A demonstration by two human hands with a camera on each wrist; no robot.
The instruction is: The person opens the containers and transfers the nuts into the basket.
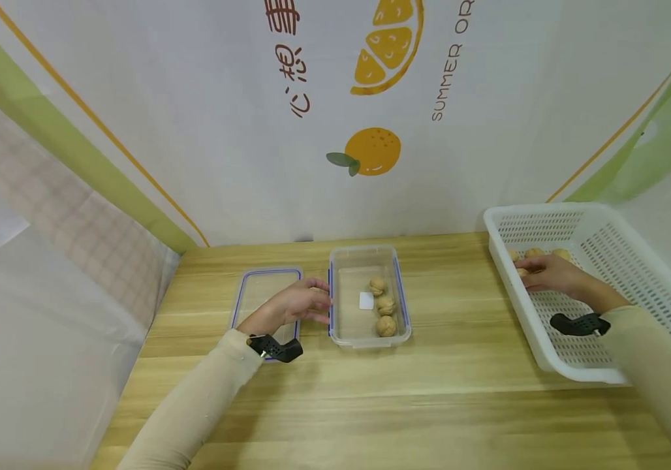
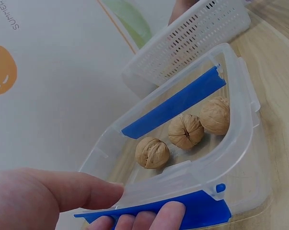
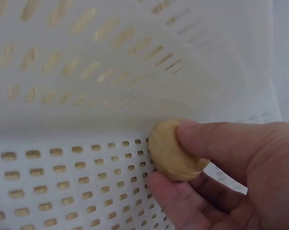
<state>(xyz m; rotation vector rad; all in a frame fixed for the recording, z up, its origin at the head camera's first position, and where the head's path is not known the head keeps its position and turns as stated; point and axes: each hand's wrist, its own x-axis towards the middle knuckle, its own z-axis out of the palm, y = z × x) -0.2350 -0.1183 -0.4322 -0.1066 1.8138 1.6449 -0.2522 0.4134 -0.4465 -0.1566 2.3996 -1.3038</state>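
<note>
My right hand [image 1: 549, 273] pinches a walnut [image 3: 175, 151] between thumb and fingers, low inside the white perforated basket [image 1: 635, 261]. In the head view, more walnuts [image 1: 560, 253] lie around that hand. My left hand [image 1: 303, 301] is at the left side of a clear plastic box [image 1: 347, 329] without its lid on. Its thumb lies along the rim and its fingers curl against the blue latch [image 2: 197, 211] in the left wrist view. Three walnuts [image 1: 385, 305] sit in a row along the box's right side, beside a white square label [image 1: 366, 300].
A clear lid with a blue seal [image 1: 256, 287] lies flat left of the box, partly under my left forearm. The wooden table [image 1: 406, 418] ends at a white printed curtain [image 1: 241, 183] behind. The basket's high wall [image 1: 514, 300] stands between box and right hand.
</note>
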